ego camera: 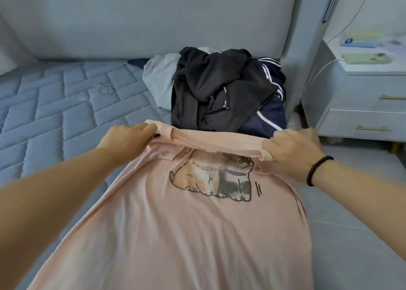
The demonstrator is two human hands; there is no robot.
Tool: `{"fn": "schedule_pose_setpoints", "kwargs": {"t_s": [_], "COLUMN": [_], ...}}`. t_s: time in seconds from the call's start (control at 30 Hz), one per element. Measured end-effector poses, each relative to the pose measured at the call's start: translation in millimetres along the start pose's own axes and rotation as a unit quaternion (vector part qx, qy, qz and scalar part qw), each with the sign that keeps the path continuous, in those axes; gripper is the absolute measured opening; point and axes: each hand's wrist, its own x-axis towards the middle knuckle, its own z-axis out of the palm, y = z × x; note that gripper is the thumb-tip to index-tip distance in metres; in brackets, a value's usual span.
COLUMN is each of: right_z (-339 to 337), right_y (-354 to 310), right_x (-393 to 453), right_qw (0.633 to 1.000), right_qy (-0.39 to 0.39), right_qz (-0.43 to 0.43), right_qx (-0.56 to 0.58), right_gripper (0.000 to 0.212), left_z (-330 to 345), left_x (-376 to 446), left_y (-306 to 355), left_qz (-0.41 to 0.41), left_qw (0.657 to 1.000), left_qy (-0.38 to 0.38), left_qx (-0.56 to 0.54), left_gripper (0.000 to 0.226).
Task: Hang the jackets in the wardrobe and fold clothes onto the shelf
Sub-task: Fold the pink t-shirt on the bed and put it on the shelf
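Here, soft pink shirt [175, 223] (folded edge), quilted mattress [55, 96]

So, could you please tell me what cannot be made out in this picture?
Head view:
- Pink shirt: lower part cut off by the bottom edge.
- Grey garment and navy jacket: mostly hidden under the black jacket.
- Items on the nightstand: blurred.
- Wardrobe and shelf: not in view.

quilted mattress [55, 96] | padded headboard [131, 19] | white nightstand [360, 96], right
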Motion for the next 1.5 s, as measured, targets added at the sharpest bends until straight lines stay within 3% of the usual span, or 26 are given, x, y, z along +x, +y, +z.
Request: {"fn": "schedule_pose_setpoints", "kwargs": {"t_s": [0.1,0.2,0.33,0.43,0.67,0.73,0.83,0.93,1.03,1.13,1.27,1.37,1.5], "right_z": [-20,-46,-76,-97,-139,-143,-154,-164,-177,-186,-185,-188,-184], "right_y": [-38,-83,-138,-182,-259,-273,-292,-298,-305,-313,-313,-307,-285], "right_x": [-23,-46,-82,-101,-129,-142,-158,-170,-176,-184,-197,-203,-211], "right_qw": [0.991,0.986,0.980,0.978,0.942,0.913,0.902,0.901,0.926,0.939,0.908,0.875,0.777], "right_qy": [-0.045,-0.095,-0.147,-0.166,-0.300,-0.356,-0.362,-0.382,-0.340,-0.316,-0.378,-0.346,-0.197], "right_qz": [-0.107,-0.091,-0.017,0.003,0.082,0.121,0.151,0.144,0.093,0.056,0.059,0.189,0.489], "right_qx": [0.066,0.106,0.132,0.125,0.127,0.157,0.182,0.146,0.131,0.122,0.170,0.282,0.343], "right_gripper": [0.026,0.030,0.035,0.037,0.028,0.037,0.034,0.034,0.021,0.026,0.022,0.025,0.024], "left_z": [-7,-12,-15,-17,-37,-44,-56,-61,-65,-66,-69,-74,-90], "left_x": [-51,-100,-158,-198,-272,-289,-309,-334,-358,-378,-394,-396,-383], "left_y": [-7,-9,-7,-2,6,10,12,15,26,47,64,91,166], "left_qz": [0.066,0.117,0.224,0.254,0.318,0.308,0.290,0.284,0.201,0.196,0.135,-0.011,-0.091], "left_qw": [0.997,0.993,0.970,0.961,0.945,0.949,0.955,0.958,0.979,0.977,0.981,0.978,0.935], "left_qy": [-0.023,-0.031,0.076,0.086,0.049,0.044,0.048,0.039,0.008,-0.009,-0.053,-0.114,-0.047], "left_qx": [-0.015,0.003,-0.052,-0.067,-0.061,-0.051,-0.044,-0.006,-0.028,-0.079,-0.130,-0.177,-0.339], "left_gripper": [0.010,0.006,0.041,0.064,0.032,0.029,0.022,0.016,0.039,0.037,0.040,0.025,0.025]}}
